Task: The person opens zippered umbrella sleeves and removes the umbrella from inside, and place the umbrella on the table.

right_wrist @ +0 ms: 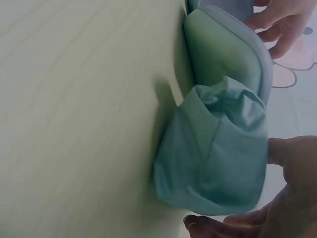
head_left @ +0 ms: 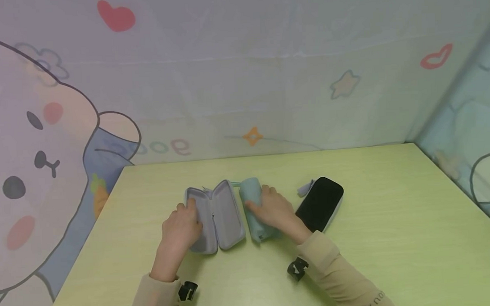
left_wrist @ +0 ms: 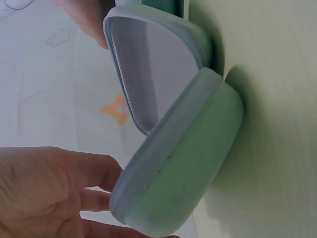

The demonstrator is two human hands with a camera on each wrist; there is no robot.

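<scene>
An unzipped hard-shell zipper case (head_left: 229, 219) lies spread open on the table, its pale grey lining facing up. My left hand (head_left: 182, 227) holds the left half by its outer edge, fingers at the rim. In the left wrist view the case's rounded green shell (left_wrist: 193, 158) is tilted, its edge against my fingers. Just right of the case lies a rolled teal fabric bundle (head_left: 253, 215) with a strap at its far end. My right hand (head_left: 276, 209) grips it across the top, thumb on the left side. Gathered folds show at its near end (right_wrist: 223, 144) in the right wrist view.
A black-topped oblong case (head_left: 321, 202) with a pale side lies right of the bundle, partly behind my right forearm. A small lavender strap (head_left: 305, 188) sticks out from its far left. Behind the yellow-green table (head_left: 394, 238) hangs a printed cloth backdrop (head_left: 267, 80).
</scene>
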